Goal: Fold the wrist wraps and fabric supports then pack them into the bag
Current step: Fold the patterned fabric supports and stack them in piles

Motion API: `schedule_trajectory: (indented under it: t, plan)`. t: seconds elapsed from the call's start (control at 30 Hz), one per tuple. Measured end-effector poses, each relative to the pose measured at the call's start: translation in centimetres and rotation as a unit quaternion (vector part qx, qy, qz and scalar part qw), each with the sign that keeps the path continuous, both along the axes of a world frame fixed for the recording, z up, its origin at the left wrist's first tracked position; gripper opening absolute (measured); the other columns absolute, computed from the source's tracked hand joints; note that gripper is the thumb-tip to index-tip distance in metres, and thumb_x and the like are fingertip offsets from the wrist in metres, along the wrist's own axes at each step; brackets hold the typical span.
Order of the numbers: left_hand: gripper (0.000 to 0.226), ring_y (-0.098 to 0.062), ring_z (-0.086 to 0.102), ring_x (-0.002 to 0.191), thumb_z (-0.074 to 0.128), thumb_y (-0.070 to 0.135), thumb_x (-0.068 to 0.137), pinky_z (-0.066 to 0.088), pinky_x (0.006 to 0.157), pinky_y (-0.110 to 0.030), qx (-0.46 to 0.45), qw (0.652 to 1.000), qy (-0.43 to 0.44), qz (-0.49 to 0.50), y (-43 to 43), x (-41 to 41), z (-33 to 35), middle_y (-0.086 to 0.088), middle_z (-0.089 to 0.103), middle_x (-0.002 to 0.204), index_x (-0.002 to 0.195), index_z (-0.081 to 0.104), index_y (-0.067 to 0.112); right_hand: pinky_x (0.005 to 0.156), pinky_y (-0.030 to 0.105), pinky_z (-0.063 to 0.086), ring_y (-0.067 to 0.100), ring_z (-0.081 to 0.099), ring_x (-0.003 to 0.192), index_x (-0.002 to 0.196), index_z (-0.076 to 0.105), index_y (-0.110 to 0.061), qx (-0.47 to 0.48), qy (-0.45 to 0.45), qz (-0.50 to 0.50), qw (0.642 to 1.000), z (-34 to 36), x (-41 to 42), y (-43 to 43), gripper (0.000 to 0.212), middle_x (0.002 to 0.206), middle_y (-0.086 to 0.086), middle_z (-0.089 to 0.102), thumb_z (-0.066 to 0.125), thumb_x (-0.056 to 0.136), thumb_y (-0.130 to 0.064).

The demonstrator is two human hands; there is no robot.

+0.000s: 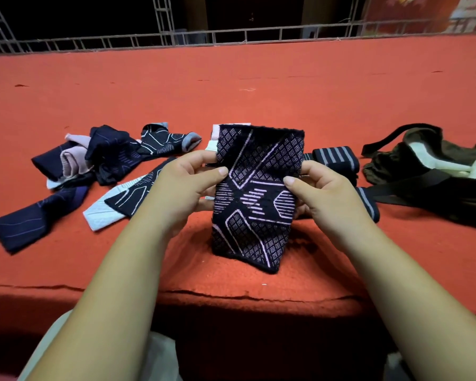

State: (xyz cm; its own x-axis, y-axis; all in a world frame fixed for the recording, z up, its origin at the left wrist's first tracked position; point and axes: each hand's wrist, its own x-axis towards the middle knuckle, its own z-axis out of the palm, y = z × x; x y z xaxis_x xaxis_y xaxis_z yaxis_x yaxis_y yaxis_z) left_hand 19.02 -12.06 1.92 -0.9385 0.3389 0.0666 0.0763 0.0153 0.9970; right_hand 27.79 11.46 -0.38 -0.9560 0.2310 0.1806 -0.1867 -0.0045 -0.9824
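Knitted patterned cloth support (254,196), matt red felt-like table cover (231,86), dull olive fabric bag (396,160)

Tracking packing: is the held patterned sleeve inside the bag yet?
No, the left hand and right hand pinch the patterned sleeve, well apart from the olive bag.

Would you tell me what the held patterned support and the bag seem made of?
The patterned support looks like matte knit fabric; its lilac diamonds and lines seem knitted in. The bag seems matte olive cloth, slumped, with webbing straps.
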Motion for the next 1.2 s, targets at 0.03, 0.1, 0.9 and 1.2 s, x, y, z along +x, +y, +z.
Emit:
schedule_trajectory:
  t: [0.03, 0.1, 0.9, 1.2]
  plan:
    - [0.022, -0.026, 0.068, 0.091, 0.069, 0.010, 0.100, 0.060, 0.079, -0.043, 0.001, 1.000, 0.002, 0.002, 0.0, -0.1, -0.1, -0.014, 0.079, 0.115, 0.120, 0.076, 0.017, 0.060, 0.032, 0.061, 0.024, 0.067, 0.078, 0.111, 0.077, -0.018, -0.014, -0.001, 0.005, 1.000, 0.0, 0.0, 0.0, 0.018, 0.096, 0.007, 0.079, 0.063, 0.105, -0.007]
    - [0.018, -0.021, 0.067, 0.086, 0.069, 0.008, 0.100, 0.057, 0.077, -0.038, 0.003, 1.000, 0.009, -0.002, 0.0, -0.3, -0.2, -0.009, 0.078, 0.104, 0.114, 0.077, 0.017, 0.070, 0.041, 0.064, 0.029, 0.071, 0.087, 0.114, 0.078, -0.019, -0.033, -0.006, 0.016, 0.999, -0.1, -0.1, -0.1, 0.023, 0.106, 0.010, 0.080, 0.062, 0.104, -0.006]
    - [0.036, -0.026, 0.077, 0.106, 0.079, 0.007, 0.092, 0.062, 0.072, -0.035, -0.017, 0.996, -0.062, -0.065, 0.4, -0.5, -2.2, -0.014, 0.079, 0.119, 0.127, 0.068, 0.005, 0.100, 0.063, 0.057, 0.022, 0.069, 0.090, 0.118, 0.071, -0.035, 0.114, 0.014, 0.000, 0.993, -1.5, -0.6, -0.1, 0.039, 0.126, -0.009, 0.070, 0.075, 0.094, -0.004]
    - [0.035, -0.026, 0.077, 0.082, 0.070, 0.002, 0.097, 0.063, 0.066, -0.033, 0.074, 0.992, -0.091, -0.049, 0.9, -0.1, -1.9, -0.027, 0.074, 0.112, 0.127, 0.062, -0.013, 0.070, 0.036, 0.054, 0.024, 0.069, 0.090, 0.124, 0.068, -0.015, 0.039, -0.044, 0.075, 0.995, -2.3, -1.1, -0.5, 0.027, 0.108, 0.009, 0.078, 0.076, 0.100, -0.020]
